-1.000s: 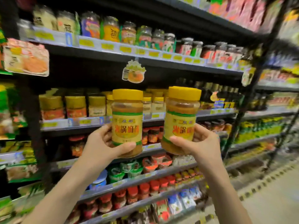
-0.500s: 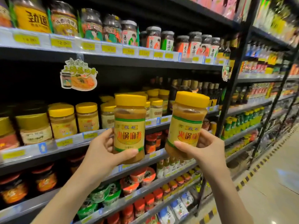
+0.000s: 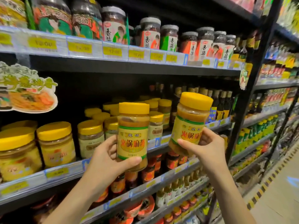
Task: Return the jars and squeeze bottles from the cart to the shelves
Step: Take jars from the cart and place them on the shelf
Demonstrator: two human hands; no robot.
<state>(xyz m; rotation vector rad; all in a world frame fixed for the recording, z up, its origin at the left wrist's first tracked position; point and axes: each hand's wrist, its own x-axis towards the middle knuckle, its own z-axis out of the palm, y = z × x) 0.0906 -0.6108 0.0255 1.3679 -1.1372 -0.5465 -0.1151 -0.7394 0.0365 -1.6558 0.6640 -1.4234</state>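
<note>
Yellow-lidded jars (image 3: 132, 136) in both hands, before black shelves (image 3: 129, 68).

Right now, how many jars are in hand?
2. One upright in the left hand: left jar. One tilted in the right hand: right jar. Neither shelved yet.

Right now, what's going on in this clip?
A person stands at a shop shelf with a yellow-lidded sauce jar in each hand. The left hand grips the left jar upright; the right hand holds the right jar tilted. Both are raised in front of the middle shelf, where similar yellow-lidded jars stand. Neither jar is on the shelf yet.
</note>
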